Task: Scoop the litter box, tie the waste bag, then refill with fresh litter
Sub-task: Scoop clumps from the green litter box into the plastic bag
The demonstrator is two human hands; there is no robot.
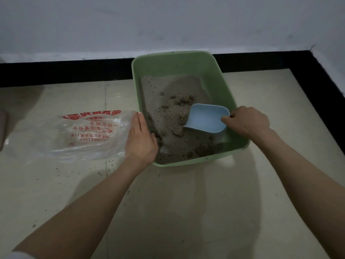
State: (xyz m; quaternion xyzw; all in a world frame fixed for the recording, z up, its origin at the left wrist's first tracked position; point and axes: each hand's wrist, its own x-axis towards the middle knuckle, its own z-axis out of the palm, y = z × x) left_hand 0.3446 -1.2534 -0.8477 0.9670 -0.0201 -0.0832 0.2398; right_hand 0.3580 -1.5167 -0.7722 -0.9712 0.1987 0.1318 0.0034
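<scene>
A green litter box (179, 61) stands on the floor by the wall, holding grey litter (168, 116) with several brown clumps. My right hand (248, 121) grips the handle end of a light blue scoop (205, 117), whose mouth points left into the litter. My left hand (141, 137) lies with straight fingers on the box's left rim, touching the edge of a clear plastic bag (78, 135) with red print. The bag lies flat on the floor left of the box.
Cream floor tiles (186, 212) stretch toward me, with scattered litter grains near the bag. A black skirting strip (65, 71) and white wall run behind the box. A dim grey object (3, 128) sits at the far left edge.
</scene>
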